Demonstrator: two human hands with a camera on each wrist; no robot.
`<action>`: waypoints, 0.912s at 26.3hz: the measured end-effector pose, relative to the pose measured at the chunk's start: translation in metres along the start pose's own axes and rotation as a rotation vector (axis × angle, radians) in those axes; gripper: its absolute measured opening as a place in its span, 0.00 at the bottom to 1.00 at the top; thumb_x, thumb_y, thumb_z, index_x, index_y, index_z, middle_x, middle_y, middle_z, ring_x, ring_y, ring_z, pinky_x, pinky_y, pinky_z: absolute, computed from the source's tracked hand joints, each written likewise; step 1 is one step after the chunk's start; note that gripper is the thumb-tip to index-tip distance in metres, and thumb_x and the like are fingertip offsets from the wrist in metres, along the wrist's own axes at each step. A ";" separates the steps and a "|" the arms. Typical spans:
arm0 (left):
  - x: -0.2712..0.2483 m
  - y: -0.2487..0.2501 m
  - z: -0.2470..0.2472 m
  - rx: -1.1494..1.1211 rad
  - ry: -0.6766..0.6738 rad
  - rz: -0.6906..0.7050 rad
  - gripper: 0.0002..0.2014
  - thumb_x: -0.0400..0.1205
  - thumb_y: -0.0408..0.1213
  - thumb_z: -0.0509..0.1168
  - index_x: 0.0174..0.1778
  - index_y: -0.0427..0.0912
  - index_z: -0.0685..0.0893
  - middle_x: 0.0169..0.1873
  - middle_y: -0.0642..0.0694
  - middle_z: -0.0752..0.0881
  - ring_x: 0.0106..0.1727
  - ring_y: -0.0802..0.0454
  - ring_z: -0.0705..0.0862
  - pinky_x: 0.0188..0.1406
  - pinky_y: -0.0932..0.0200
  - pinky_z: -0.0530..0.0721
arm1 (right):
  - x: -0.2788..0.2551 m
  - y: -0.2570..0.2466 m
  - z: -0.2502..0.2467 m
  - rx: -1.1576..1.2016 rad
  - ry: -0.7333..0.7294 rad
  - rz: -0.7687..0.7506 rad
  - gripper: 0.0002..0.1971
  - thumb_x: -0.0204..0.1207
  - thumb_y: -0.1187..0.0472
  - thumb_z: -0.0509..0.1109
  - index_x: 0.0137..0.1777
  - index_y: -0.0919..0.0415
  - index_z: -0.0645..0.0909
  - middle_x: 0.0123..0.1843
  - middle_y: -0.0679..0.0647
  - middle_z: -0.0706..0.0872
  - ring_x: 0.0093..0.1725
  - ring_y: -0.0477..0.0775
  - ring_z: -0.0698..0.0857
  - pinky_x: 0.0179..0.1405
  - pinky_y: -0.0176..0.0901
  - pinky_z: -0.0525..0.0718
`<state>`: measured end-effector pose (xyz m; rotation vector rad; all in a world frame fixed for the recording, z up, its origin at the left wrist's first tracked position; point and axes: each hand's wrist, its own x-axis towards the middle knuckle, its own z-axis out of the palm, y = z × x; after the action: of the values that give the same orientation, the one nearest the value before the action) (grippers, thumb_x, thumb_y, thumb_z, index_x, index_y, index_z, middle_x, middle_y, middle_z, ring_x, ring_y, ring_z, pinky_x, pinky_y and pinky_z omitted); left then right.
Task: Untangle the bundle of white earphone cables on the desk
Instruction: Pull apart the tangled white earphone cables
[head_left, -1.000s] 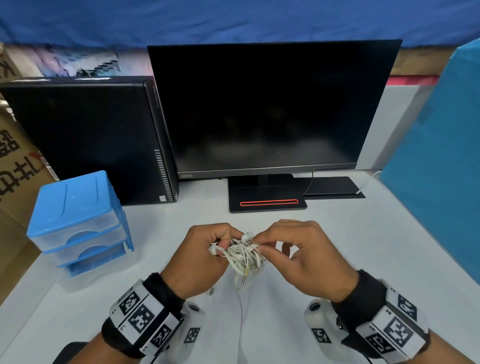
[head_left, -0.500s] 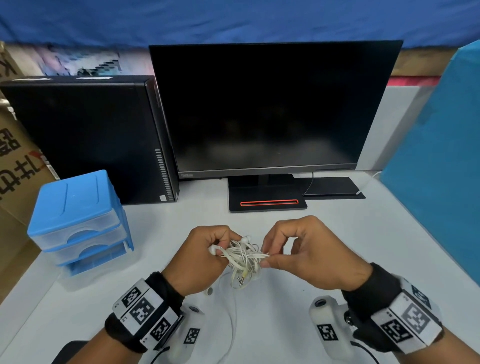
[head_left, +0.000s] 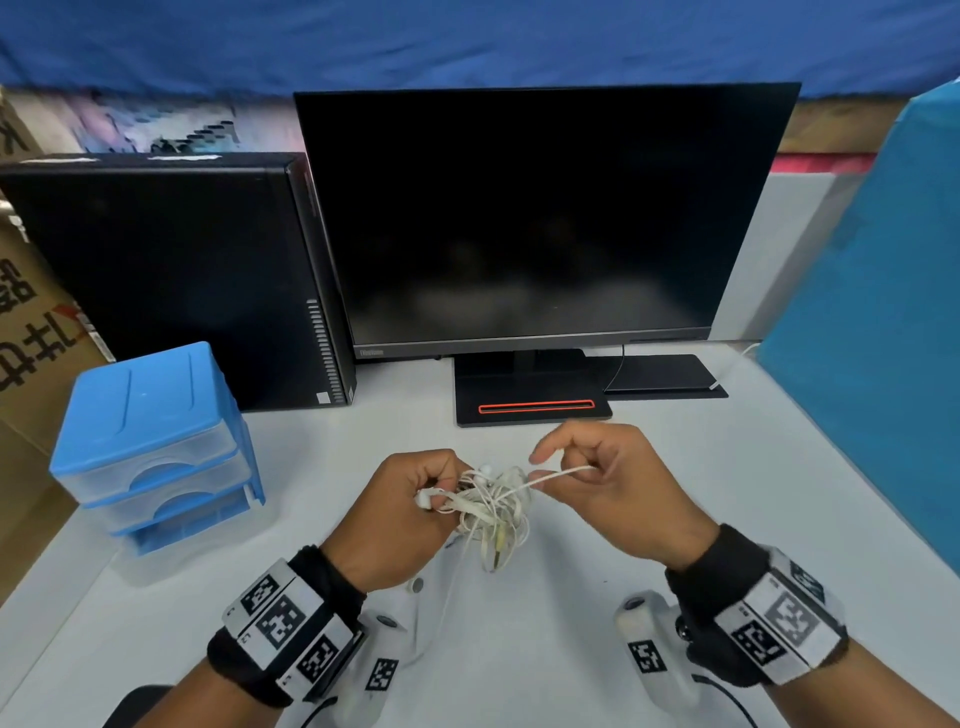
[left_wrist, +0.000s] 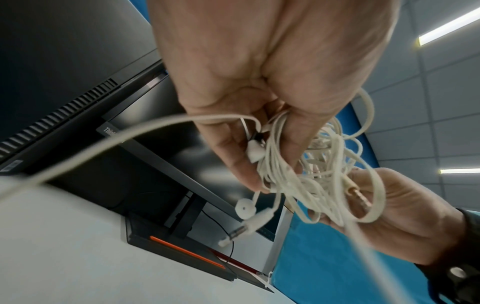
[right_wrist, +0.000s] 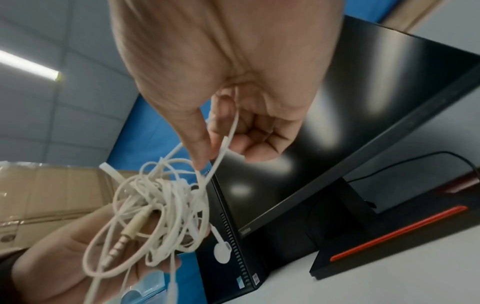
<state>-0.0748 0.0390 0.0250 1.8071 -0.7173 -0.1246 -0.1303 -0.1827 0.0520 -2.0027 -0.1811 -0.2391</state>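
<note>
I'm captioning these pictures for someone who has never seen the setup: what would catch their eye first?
First, the tangled bundle of thin white earphone cables held above the white desk at centre front: the left hand grips the clump, while the right hand pinches one strand drawn out to its side. Behind them stands a large dark monitor, with a blue plastic drawer unit at the left.

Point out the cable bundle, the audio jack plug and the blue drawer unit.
cable bundle (head_left: 493, 506): head view, middle of the tangle.
audio jack plug (right_wrist: 118, 245): right wrist view, its metal tip.
blue drawer unit (head_left: 140, 400): head view, its top.
</note>
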 end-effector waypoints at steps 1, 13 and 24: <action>0.000 0.000 0.001 -0.001 -0.011 -0.010 0.23 0.74 0.17 0.68 0.27 0.49 0.69 0.31 0.37 0.83 0.34 0.49 0.79 0.36 0.53 0.78 | 0.000 -0.003 0.001 0.034 0.017 0.017 0.06 0.76 0.67 0.76 0.41 0.56 0.90 0.23 0.52 0.75 0.27 0.49 0.76 0.38 0.40 0.78; 0.005 0.004 -0.015 -0.562 -0.065 -0.345 0.18 0.71 0.31 0.67 0.54 0.53 0.88 0.51 0.42 0.89 0.46 0.44 0.89 0.35 0.49 0.90 | 0.006 -0.006 -0.021 0.221 -0.043 0.227 0.11 0.70 0.59 0.81 0.53 0.55 0.91 0.23 0.51 0.62 0.24 0.47 0.61 0.30 0.23 0.72; 0.005 -0.001 -0.013 -0.719 0.015 -0.326 0.07 0.78 0.34 0.70 0.49 0.43 0.92 0.48 0.37 0.90 0.43 0.46 0.90 0.42 0.53 0.91 | 0.016 0.025 -0.021 0.127 0.314 0.375 0.10 0.77 0.69 0.70 0.34 0.67 0.84 0.30 0.51 0.82 0.36 0.56 0.83 0.37 0.42 0.81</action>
<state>-0.0643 0.0475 0.0305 1.2098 -0.2945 -0.5165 -0.1107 -0.2120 0.0425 -1.8054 0.3674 -0.2886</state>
